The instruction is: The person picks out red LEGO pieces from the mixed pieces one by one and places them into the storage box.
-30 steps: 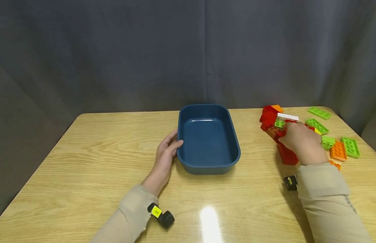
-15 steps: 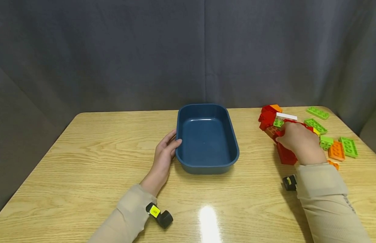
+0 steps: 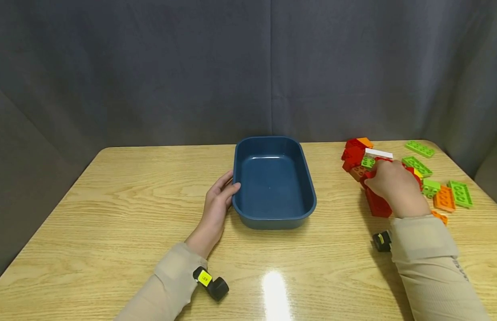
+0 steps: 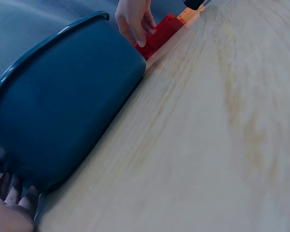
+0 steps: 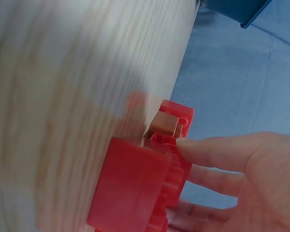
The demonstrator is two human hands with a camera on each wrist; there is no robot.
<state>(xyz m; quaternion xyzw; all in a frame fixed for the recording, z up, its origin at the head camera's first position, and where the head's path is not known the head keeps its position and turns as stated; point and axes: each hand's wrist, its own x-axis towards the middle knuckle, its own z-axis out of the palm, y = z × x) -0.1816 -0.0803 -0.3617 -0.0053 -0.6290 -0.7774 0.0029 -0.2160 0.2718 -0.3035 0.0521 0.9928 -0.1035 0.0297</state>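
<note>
On the table stands a dark blue plastic bin (image 3: 272,191), with nothing inside. At its left side, my left hand (image 3: 218,203) holds the wall, thumb over the rim and fingers along the outside. To the right, my right hand (image 3: 396,185) reaches into a pile of toy building bricks. The right wrist view shows the thumb and fingers of that hand (image 5: 261,179) on either side of a red toy brick (image 5: 181,179), pinching it. A larger red brick (image 5: 130,183) lies in front of it. The hand hides part of the pile in the head view.
Red bricks (image 3: 353,156), a brown brick (image 3: 358,172) and a white brick (image 3: 378,154) lie around the right hand. Green plates (image 3: 460,194) and an orange plate (image 3: 445,199) are farther right. A grey curtain (image 3: 192,76) hangs behind the table (image 3: 124,214).
The whole head view has shifted slightly left. Both hands, the bin and the bricks keep nearly the same places relative to each other.
</note>
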